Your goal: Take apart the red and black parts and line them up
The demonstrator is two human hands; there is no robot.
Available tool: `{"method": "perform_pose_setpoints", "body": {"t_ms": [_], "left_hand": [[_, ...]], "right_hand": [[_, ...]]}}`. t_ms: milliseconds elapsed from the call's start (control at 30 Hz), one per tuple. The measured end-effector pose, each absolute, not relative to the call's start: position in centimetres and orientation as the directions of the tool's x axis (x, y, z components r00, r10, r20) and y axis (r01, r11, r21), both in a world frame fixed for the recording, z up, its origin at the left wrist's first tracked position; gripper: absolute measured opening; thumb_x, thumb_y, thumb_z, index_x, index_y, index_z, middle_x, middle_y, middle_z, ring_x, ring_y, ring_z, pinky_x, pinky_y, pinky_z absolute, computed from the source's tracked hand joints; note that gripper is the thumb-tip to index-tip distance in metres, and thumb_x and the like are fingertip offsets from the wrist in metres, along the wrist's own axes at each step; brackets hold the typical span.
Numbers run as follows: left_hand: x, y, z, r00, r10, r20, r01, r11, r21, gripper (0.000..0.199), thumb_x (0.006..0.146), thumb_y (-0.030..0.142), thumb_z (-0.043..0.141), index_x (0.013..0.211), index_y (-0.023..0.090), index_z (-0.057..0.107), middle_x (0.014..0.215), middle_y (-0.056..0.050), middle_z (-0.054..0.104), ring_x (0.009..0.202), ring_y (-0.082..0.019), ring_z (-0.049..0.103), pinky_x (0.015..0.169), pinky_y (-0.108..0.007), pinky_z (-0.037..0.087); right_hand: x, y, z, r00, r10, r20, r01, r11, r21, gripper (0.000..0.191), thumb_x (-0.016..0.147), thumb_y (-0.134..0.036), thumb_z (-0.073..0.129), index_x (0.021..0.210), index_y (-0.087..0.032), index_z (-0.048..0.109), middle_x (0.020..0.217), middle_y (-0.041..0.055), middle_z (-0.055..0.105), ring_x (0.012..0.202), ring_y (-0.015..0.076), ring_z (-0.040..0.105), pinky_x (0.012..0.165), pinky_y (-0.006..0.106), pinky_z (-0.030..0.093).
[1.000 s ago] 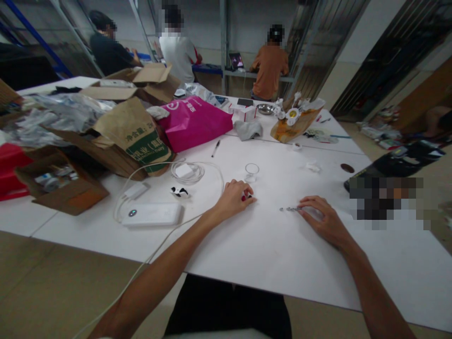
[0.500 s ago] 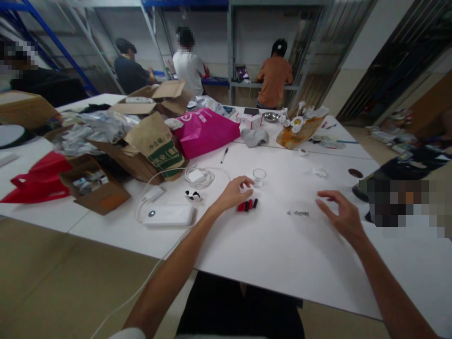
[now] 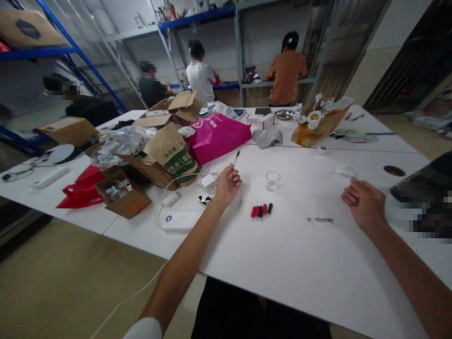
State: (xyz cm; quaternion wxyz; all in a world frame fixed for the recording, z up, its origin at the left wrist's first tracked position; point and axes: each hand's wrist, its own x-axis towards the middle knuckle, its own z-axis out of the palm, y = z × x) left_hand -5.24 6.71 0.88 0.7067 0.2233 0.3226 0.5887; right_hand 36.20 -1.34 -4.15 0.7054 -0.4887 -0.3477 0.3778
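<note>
- L hand: grip half-curled, just by pen; can't tell if touching.
- R hand: grip loosely curled, nothing seen in it; inside hidden from me.
- Red/black sticks: row on table, btwn hands; metal pcs nearer R hand; clear cup just beyond sticks.
- Step, my judgement: both rows laid out, hands off them.
- Any next pick-up prob. calls for fine fingertip pinch; pcs v. small.

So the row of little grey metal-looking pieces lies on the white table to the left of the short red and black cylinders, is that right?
No, the side is wrong: the head view shows the row of little grey metal-looking pieces lying on the white table to the right of the short red and black cylinders.
</note>
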Motion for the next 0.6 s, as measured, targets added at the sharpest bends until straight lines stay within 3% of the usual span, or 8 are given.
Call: {"method": "perform_pose_setpoints", "body": {"t_ms": [167, 400, 467, 533, 600], "left_hand": [[-5.2, 6.1, 0.9, 0.105, 0.972, -0.210, -0.713, 0.221, 0.665, 0.033, 0.086, 0.034, 0.084, 0.082, 0.021, 0.054, 0.066, 0.006, 0.047, 0.055, -0.008, 0.044, 0.052, -0.024, 0.035], [-3.2, 4.8, 0.4, 0.195, 0.964, -0.179, -0.562, 0.259, 0.786, 0.037, 0.085, 0.045, 0.085, 0.080, 0.020, 0.057, 0.070, 0.004, 0.049, 0.057, -0.009, 0.042, 0.056, -0.026, 0.036], [-2.7, 4.3, 0.2, 0.187, 0.978, -0.089, -0.395, 0.158, 0.905, 0.043, 0.091, 0.054, 0.080, 0.077, 0.020, 0.058, 0.069, 0.003, 0.050, 0.059, -0.010, 0.042, 0.058, -0.027, 0.035], [-2.3, 3.7, 0.0, 0.216, 0.973, 0.080, -0.103, -0.059, 0.993, 0.048, 0.098, 0.061, 0.072, 0.077, 0.020, 0.063, 0.070, 0.001, 0.054, 0.063, -0.012, 0.045, 0.063, -0.029, 0.037], [-1.9, 3.0, -0.1, 0.343, 0.912, 0.223, 0.181, -0.297, 0.937, 0.047, 0.105, 0.062, 0.065, 0.084, 0.020, 0.070, 0.076, -0.002, 0.062, 0.071, -0.016, 0.051, 0.071, -0.031, 0.041]], "right_hand": [[36.4, -1.8, -3.9, 0.470, 0.880, 0.069, -0.280, 0.223, -0.934, 0.064, 0.076, -0.041, 0.103, 0.059, -0.022, 0.045, 0.055, -0.0081, 0.033, 0.049, 0.0074, 0.033, 0.045, 0.028, 0.027], [36.0, -1.7, -3.7, 0.479, 0.876, 0.058, -0.299, 0.225, -0.927, 0.063, 0.073, -0.040, 0.105, 0.060, -0.022, 0.047, 0.055, -0.0079, 0.036, 0.050, 0.0065, 0.035, 0.044, 0.026, 0.029], [36.2, -1.6, -3.8, 0.478, 0.876, 0.061, -0.291, 0.223, -0.930, 0.060, 0.074, -0.040, 0.105, 0.060, -0.022, 0.049, 0.054, -0.0078, 0.037, 0.049, 0.0067, 0.036, 0.044, 0.026, 0.029], [36.3, -1.6, -4.0, 0.480, 0.875, 0.067, -0.267, 0.218, -0.939, 0.055, 0.077, -0.042, 0.103, 0.062, -0.022, 0.054, 0.053, -0.0075, 0.039, 0.048, 0.0070, 0.038, 0.044, 0.027, 0.029], [36.2, -1.6, -4.1, 0.482, 0.872, 0.082, -0.231, 0.217, -0.948, 0.050, 0.081, -0.046, 0.099, 0.065, -0.021, 0.059, 0.053, -0.0071, 0.041, 0.048, 0.0074, 0.039, 0.044, 0.028, 0.029]]}}
